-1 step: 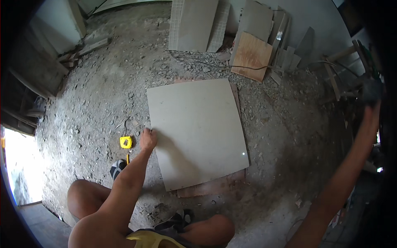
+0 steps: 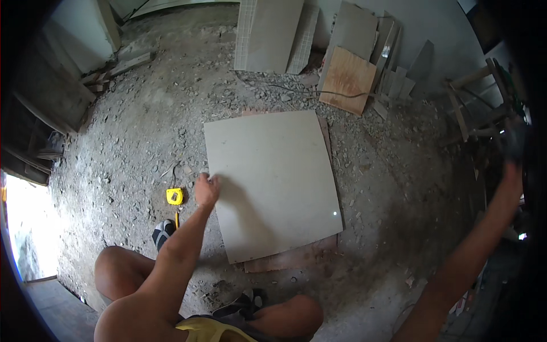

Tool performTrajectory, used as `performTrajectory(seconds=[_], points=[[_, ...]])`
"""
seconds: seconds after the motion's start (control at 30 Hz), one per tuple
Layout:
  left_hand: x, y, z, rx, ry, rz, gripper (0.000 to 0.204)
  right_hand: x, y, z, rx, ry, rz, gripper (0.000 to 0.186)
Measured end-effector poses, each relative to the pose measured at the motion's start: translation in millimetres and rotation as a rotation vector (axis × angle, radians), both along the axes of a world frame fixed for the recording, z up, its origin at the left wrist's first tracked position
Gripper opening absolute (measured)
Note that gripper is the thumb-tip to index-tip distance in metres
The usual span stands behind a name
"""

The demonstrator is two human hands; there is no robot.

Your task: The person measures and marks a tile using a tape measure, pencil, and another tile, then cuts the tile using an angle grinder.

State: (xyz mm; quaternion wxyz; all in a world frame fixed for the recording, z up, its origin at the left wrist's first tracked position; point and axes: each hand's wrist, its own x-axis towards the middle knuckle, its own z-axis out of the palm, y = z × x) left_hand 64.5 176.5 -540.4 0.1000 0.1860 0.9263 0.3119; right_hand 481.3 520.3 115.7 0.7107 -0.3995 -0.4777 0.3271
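Observation:
A large square beige tile [image 2: 273, 182] lies flat on a reddish board [image 2: 296, 260] that sticks out at its near edge. My left hand [image 2: 207, 190] is at the tile's left edge, its fingers curled together; what they hold, if anything, is too small to make out. On the rubble to its left sits a yellow tape measure [image 2: 175, 196], with a thin yellow stick [image 2: 176, 220] just below. My right hand [image 2: 514, 171] reaches far out to the right rim, beside a dark shape. Blur and shadow there hide its fingers.
Several tiles [image 2: 273, 34] lean against the back wall, with a wooden board [image 2: 347, 80] beside them. A dark cable [image 2: 290, 90] crosses the gravel in front. A wooden frame [image 2: 460, 108] stands at the right. My shoe [image 2: 163, 232] is near the tape measure.
My right hand has moved down a little at the right rim. My left hand has shifted slightly at the tile's edge; the tile stays on the board.

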Motion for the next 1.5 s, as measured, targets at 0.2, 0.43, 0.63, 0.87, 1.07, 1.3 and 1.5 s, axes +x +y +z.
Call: performTrajectory(seconds=[0.2, 0.43, 0.63, 0.87, 1.07, 1.3, 1.5], points=[[54, 154, 161, 0.934, -1.763, -0.193, 0.108, 81, -131, -39, -0.207, 0.1, 1.358, 0.062], [-97, 168, 214, 1.715, -1.643, 0.582, 0.061, 81, -240, -153, -0.362, 0.212, 0.902, 0.061], [-205, 53, 159, 1.396, -1.06, 0.465, 0.026, 37, -266, -271, -0.447, 0.282, 0.693, 0.061], [-233, -79, 120, 1.113, -0.815, 0.637, 0.014, -40, -268, -313, -0.552, 0.097, 0.707, 0.061], [-170, -111, 84, 0.533, -0.618, 0.405, 0.027, -64, -253, -306, -0.465, 0.086, 0.82, 0.053], [-102, -96, 54, 0.219, -0.576, 0.175, 0.054, -52, -250, -330, -0.435, 0.034, 0.638, 0.061], [-30, -96, 71, -0.289, -0.038, -0.285, 0.059, -47, -266, -394, -0.836, -0.027, 0.755, 0.049]])
